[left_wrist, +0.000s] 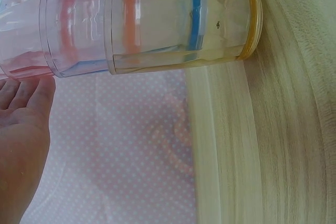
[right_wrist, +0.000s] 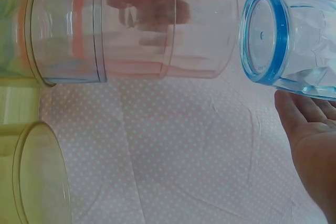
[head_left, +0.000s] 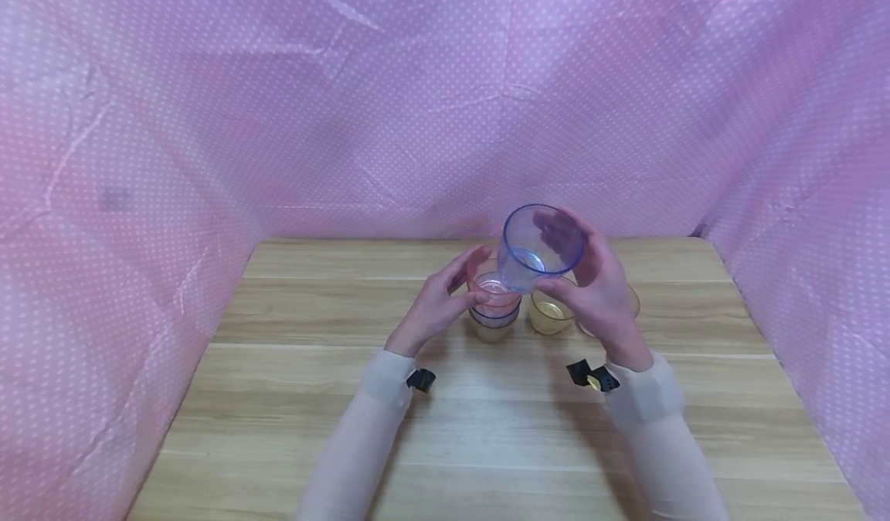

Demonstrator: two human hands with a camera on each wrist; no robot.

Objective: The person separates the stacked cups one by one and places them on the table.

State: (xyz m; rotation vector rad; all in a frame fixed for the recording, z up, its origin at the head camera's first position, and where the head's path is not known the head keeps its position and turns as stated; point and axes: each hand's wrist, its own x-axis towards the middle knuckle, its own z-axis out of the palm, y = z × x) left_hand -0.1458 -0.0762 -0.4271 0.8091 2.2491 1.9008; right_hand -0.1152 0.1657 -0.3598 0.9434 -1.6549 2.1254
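Observation:
A stack of clear tumblers stands on the wooden table, a yellow cup [left_wrist: 226, 22] lowest, then a bluish one, with pink tumblers [right_wrist: 139, 51] on top. My left hand [head_left: 434, 302] holds the upper pink part of the stack, thumb on the near side and fingers round the far side. Raised just right of the stack's top, a blue tumbler [head_left: 513, 267] tilts with its mouth towards the head camera. My right hand [head_left: 606, 298] grips it from the right. In the right wrist view, its blue base [right_wrist: 262, 38] faces the pink rim across a small gap.
Right of the stack, a separate yellow tumbler [head_left: 551, 318] stands upright on the table [head_left: 473, 428]. Another tumbler [head_left: 634, 303] is mostly hidden behind my right hand. Pink dotted cloth [head_left: 389, 119] hangs behind the table and at both sides.

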